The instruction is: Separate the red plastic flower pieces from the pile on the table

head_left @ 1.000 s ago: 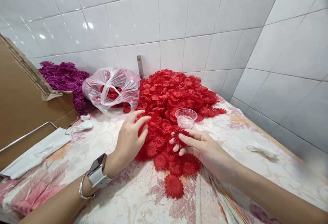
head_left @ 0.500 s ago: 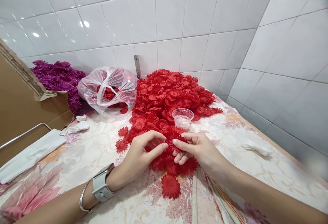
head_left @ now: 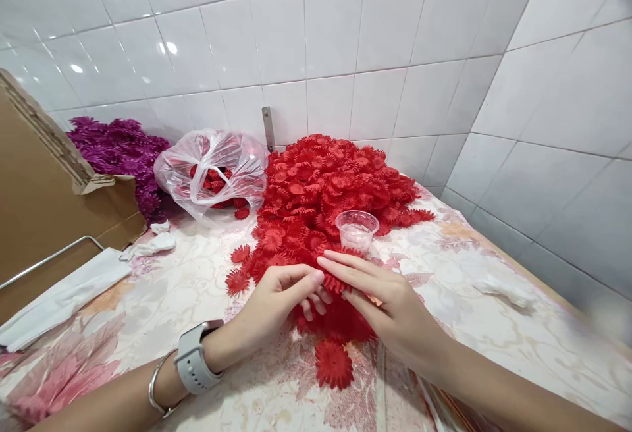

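Left hand and right hand at one red flower

The flower sits just below the middle of the frame, lodged between the right hand's nearly straight fingers and its thumb. The left hand is half curled, thumb near forefinger at the flower's edge; I can't tell whether it grips anything. Beyond them, a heap of red flowers fills the centre, a clear cup at its front. A plastic bag stands left of the heap.
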The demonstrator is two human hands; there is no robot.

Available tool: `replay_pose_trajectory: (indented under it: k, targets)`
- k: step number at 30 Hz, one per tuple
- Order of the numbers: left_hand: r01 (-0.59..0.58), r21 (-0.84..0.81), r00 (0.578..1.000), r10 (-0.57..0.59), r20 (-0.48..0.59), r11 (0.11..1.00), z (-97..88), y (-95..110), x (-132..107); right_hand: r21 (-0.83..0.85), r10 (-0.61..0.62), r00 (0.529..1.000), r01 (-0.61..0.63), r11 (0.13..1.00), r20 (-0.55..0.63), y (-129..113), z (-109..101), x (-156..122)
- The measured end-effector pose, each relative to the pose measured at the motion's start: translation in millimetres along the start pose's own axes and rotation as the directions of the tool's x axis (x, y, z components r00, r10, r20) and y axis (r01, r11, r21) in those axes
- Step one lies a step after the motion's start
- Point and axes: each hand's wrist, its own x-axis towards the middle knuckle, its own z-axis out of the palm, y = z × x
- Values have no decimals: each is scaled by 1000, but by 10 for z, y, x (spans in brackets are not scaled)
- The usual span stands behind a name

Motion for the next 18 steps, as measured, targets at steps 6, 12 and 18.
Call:
replay_pose_trajectory:
  k: [6, 12, 18]
  targets:
    - [14, -66, 999, -17, -47, 998, 10, -10, 12, -44, 34, 999, -33, 998, 7, -27, 22, -15]
    - [-108, 79, 979, 120, -166, 991, 1, -4, -12, 308, 365, 917, -398, 864, 162, -101, -10, 71]
    - [-97, 172, 976, 127, -174, 980, 2, -11, -13, 574, 485, 834, -538, 617, 261, -104, -44, 125]
